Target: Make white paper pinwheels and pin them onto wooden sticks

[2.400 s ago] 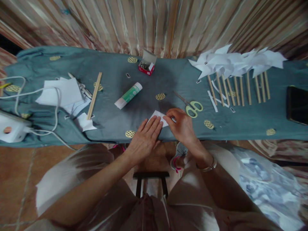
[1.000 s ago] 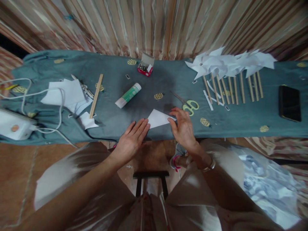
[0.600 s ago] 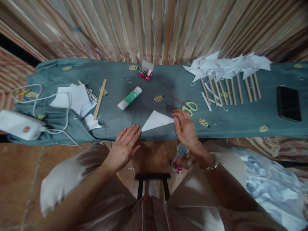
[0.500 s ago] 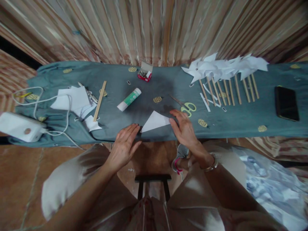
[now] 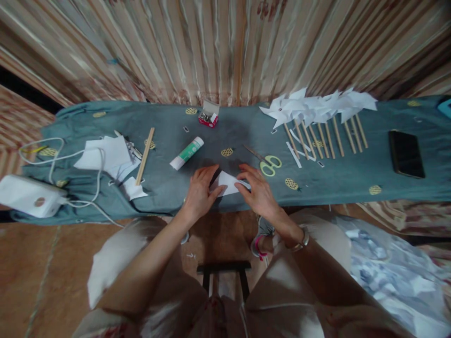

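Observation:
A folded white paper triangle [image 5: 228, 184] lies near the front edge of a table covered by a blue-grey cloth [image 5: 165, 185]. My left hand [image 5: 199, 195] rests on the paper's left part, its fingers stretched over it. On the paper's right end sits my right hand [image 5: 257, 191], with its fingertips pressing down. Most of the paper is hidden under the two hands. Green-handled scissors [image 5: 267, 163] lie just beyond my right hand. A glue stick [image 5: 186, 153] lies beyond my left hand.
A row of white paper pinwheels on wooden sticks [image 5: 319, 119] lies at the back right, with a black phone [image 5: 406, 153] further right. A small red box of pins [image 5: 207, 115] sits at the back. Loose white paper [image 5: 107, 155], a wooden stick [image 5: 145, 155] and a white device with cables [image 5: 30, 197] lie at left.
My left hand has come back from the table's edge onto the paper. Both hands have closed in over the triangle, which now shows smaller between them. The view has shifted slightly.

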